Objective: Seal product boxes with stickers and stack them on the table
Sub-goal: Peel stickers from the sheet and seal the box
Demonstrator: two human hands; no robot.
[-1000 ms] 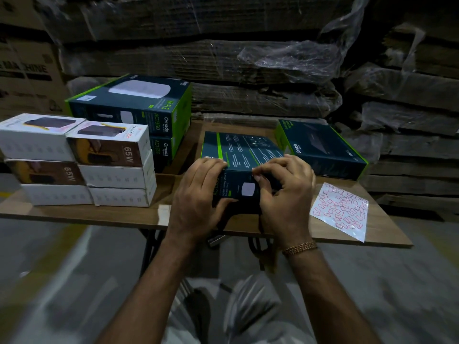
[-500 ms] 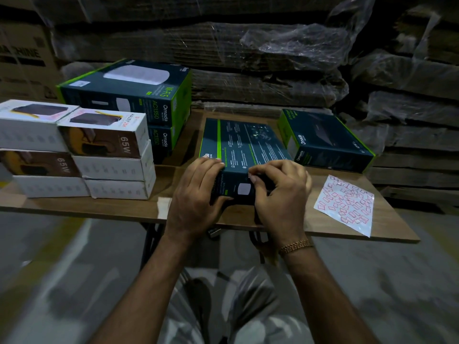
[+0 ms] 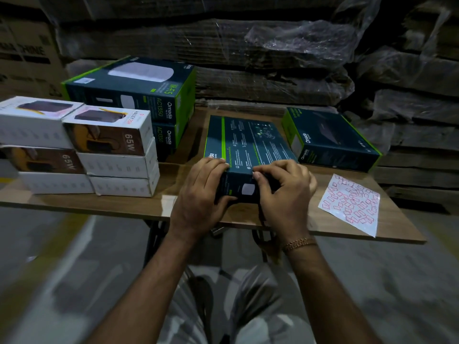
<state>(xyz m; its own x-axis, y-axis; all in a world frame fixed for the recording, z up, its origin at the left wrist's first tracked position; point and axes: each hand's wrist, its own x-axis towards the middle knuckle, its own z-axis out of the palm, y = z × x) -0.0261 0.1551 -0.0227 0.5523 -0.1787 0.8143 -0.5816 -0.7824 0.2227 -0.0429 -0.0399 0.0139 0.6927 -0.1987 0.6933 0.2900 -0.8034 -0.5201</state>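
- Presently, the dark green box [image 3: 248,145] is gripped at its near end by the left hand [image 3: 201,194] and right hand [image 3: 283,194], fingers curled round it.
- It is rested on the table [image 3: 139,204].
- A sticker sheet [image 3: 350,204] is laid right of the grip; white boxes [image 3: 109,150] are stacked left.

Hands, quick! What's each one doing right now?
Left hand: grips the near end of the dark box.
Right hand: fingers curled on that same end, thumb pressing it.
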